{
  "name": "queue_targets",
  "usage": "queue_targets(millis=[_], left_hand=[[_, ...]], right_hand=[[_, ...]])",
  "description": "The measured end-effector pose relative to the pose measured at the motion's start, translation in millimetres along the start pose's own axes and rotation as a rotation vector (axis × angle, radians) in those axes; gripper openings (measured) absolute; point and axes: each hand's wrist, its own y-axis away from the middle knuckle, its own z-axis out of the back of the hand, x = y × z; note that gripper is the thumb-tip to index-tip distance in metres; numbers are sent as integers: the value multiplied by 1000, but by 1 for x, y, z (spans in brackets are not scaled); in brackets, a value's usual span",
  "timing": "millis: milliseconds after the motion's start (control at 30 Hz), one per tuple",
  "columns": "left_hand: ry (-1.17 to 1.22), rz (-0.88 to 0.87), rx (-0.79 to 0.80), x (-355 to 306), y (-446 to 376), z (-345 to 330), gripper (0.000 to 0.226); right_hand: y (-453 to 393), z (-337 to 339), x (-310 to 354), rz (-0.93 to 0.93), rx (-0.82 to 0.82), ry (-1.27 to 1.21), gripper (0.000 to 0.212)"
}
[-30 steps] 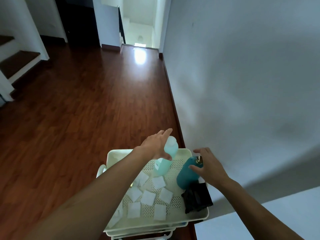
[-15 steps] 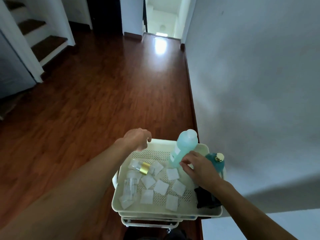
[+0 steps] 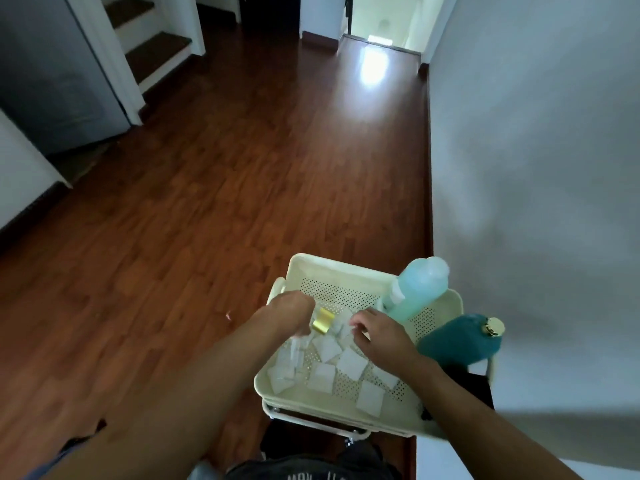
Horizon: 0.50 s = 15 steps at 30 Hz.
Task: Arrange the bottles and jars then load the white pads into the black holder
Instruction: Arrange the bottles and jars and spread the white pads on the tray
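Both hands have dropped to the small clear gold-capped bottle lying mid-tray; your left hand grip is hidden, right hand loosely curled, empty; it's light, slick, likely fragile, so pinch its body.

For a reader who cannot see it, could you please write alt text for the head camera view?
Two bare hands, left hand and right hand, meet over a small clear bottle with a gold cap in a cream perforated tray strewn with white pads. A pale green bottle and a dark teal bottle stand at the tray's right side, above a wooden floor.
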Motion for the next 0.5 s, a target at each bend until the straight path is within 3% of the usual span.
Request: queue_targets(millis=[267,500], left_hand=[[42,67,-11,-4,5,-48,36],[8,182,-47,-8,9,-72,80]], right_hand=[[-46,-19,17,-54,162,0,50],[-77,-37,33,-137,290,46,59]])
